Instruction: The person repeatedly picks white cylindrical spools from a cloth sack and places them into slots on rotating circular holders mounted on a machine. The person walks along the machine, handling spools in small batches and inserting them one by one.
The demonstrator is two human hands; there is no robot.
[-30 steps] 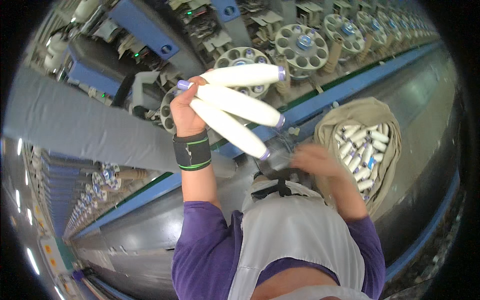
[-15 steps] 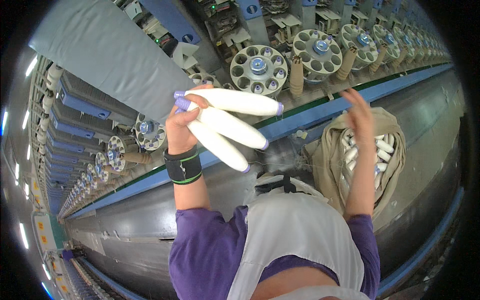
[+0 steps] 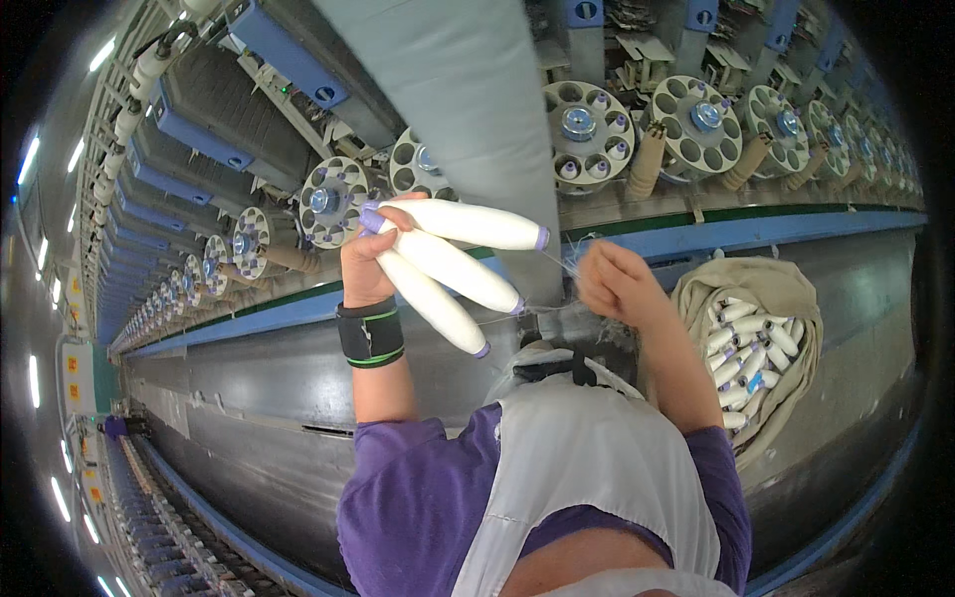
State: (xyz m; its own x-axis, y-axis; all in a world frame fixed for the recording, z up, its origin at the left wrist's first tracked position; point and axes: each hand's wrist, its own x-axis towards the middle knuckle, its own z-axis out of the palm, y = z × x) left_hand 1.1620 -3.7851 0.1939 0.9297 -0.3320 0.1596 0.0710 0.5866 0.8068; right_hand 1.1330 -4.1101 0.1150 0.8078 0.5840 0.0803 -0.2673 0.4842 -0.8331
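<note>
My left hand (image 3: 366,267), with a black wristband, is closed around the purple ends of three white yarn bobbins. The upper bobbin (image 3: 473,224), the middle bobbin (image 3: 453,269) and the lower bobbin (image 3: 433,304) fan out to the right from my fingers. Just right of their tips, my right hand (image 3: 619,284) is closed with the fingers curled in. Fine loose yarn (image 3: 562,261) runs from the bobbin tips to these fingers. How much of it lies inside the fist is hidden.
To the right stands a beige cloth sack (image 3: 761,271) holding many white bobbins (image 3: 751,373). Ahead, a winding machine carries round bobbin magazines (image 3: 580,122) above a blue rail (image 3: 736,232). A grey covered duct (image 3: 477,129) slants down in front of it.
My right hand has come left from above the sack to the bobbin tips and closed on the loose yarn. The left hand still holds the three bobbins. The view has shifted left.
</note>
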